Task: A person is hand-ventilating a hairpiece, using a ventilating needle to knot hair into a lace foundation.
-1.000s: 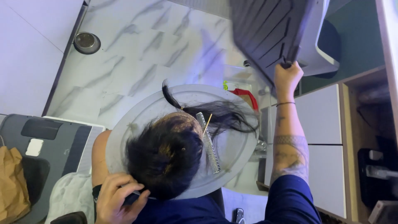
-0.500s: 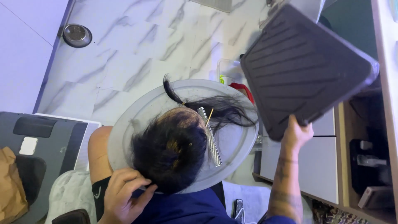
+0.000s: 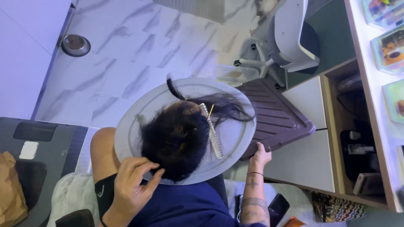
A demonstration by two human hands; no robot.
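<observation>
Hands at a round grey disc (image 3: 235, 138) bearing dark hair (image 3: 179, 138) and a comb (image 3: 211, 131). We see the left hand (image 3: 132, 183) resting loosely curled on the hair; the right hand (image 3: 260, 156) grips a dark ribbed tray (image 3: 280, 117), which extends beyond it.

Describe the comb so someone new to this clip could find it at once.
Start at the large round grey disc collaring the seated person's dark hair in the middle of the view. On its right half, just beside the hair, lies a long narrow silver metal comb, slanting down to the right. It is the only straight, toothed, shiny thing on the disc.
</observation>
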